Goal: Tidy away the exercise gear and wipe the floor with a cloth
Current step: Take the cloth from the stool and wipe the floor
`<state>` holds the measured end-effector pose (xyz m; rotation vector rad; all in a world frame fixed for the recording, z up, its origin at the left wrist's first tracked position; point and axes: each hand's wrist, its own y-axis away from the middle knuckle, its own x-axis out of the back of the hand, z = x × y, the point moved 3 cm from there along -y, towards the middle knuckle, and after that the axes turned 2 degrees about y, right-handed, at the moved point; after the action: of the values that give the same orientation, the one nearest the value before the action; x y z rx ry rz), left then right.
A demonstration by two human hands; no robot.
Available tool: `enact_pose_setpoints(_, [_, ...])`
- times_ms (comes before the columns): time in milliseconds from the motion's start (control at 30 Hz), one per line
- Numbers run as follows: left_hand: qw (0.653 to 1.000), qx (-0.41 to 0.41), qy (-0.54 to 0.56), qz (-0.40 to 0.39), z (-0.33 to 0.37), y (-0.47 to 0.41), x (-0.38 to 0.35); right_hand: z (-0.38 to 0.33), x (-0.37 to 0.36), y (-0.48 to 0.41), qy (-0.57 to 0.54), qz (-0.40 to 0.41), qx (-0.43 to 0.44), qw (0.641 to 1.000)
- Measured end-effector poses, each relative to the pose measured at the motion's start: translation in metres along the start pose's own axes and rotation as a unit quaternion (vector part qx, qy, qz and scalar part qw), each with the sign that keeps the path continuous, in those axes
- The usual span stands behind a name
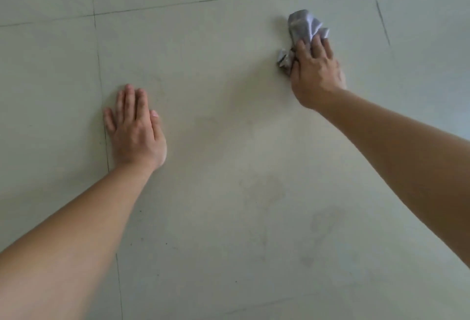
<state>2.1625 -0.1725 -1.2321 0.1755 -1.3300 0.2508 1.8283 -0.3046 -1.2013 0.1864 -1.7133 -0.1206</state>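
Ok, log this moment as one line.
phase: wiping | right hand: pressing grey cloth on tiled floor | left hand: flat on floor | exercise gear: none visible

Thin dark grout lines point(98, 52) crossing upper left; faint greyish smudges point(323, 220) lower right; scattered tiny dark specks point(236, 281).

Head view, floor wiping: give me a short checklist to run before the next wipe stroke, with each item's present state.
1. Right hand pressed on the grey cloth: ok.
2. Cloth spread flat for good coverage: not ok, it is bunched.
3. Left hand flat on the floor as a brace: ok.
4. Faint smudges near the person wiped: not ok, they show.
5. Exercise gear away from the stroke path: ok, none in view.
6. Cloth damp: cannot tell.
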Motion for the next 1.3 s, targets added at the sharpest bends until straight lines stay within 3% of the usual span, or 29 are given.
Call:
enact_pose_setpoints(200, [1.000,-0.004,-0.016,-0.007,0.004,0.000,0.003,-0.062,-0.045,0.131,0.004,-0.021,0.262,0.965])
enact_pose_setpoints(333, [0.996,0.014,-0.070,-0.045,0.026,0.006,0.014,-0.025,-0.044,0.157,0.056,-0.035,0.377,0.924])
enact_pose_setpoints(400, [0.997,-0.012,-0.059,-0.054,0.045,0.024,0.019,0.018,-0.030,0.146,0.050,-0.027,0.309,0.949])
enact_pose_setpoints(467, [0.996,-0.047,-0.036,-0.068,0.066,0.050,0.020,0.067,-0.014,0.134,0.033,-0.017,0.157,0.987])
enact_pose_setpoints(567, [0.993,-0.059,-0.002,-0.099,0.093,0.086,0.016,0.116,0.000,0.137,0.013,-0.027,-0.037,0.999])
enact_pose_setpoints(667, [0.991,-0.062,0.017,-0.117,0.108,0.108,0.012,0.098,-0.006,0.155,-0.020,-0.033,-0.079,0.996])
enact_pose_setpoints(733, [0.990,-0.068,0.014,-0.124,0.110,0.118,0.009,0.063,-0.021,0.180,-0.028,-0.019,-0.015,0.999])
enact_pose_setpoints(867, [0.989,-0.073,0.003,-0.127,0.107,0.134,0.008,-0.007,-0.054,0.264,-0.032,-0.024,0.195,0.980])
enact_pose_setpoints(933, [0.990,-0.072,0.007,-0.124,0.106,0.141,0.009,-0.010,-0.061,0.295,0.002,-0.071,0.301,0.951])
enact_pose_setpoints(1000, [0.989,-0.076,0.007,-0.128,0.103,0.147,0.009,0.021,-0.058,0.293,0.030,-0.061,0.361,0.930])
enact_pose_setpoints(1100, [0.987,-0.091,0.006,-0.132,0.096,0.159,0.009,0.088,-0.038,0.268,0.035,-0.021,0.266,0.963])
enact_pose_setpoints(1200, [0.986,-0.099,0.001,-0.138,0.092,0.168,0.010,0.139,-0.014,0.259,0.007,-0.013,0.035,0.999])
enact_pose_setpoints(1300, [0.985,-0.103,-0.002,-0.138,0.091,0.170,0.011,0.126,-0.019,0.279,-0.059,-0.012,-0.164,0.985])
